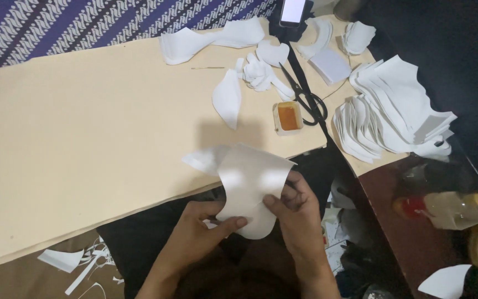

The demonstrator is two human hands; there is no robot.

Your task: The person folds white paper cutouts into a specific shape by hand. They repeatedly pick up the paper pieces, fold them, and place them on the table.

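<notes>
Both hands, left (197, 230) and right (294, 213), each grip pinched on white cut piece (250, 185) between them.

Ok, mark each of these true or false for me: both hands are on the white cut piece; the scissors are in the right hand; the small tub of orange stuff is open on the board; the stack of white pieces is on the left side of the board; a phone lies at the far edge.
1. Both hands hold the white cut piece. True: the left hand and the right hand grip its lower edge.
2. The scissors are in the right hand. False: they lie on the board, beside the tub.
3. The small tub of orange stuff is open. True.
4. The stack of white pieces is on the left. False: it lies at the right.
5. A phone lies at the far edge. True.
</notes>
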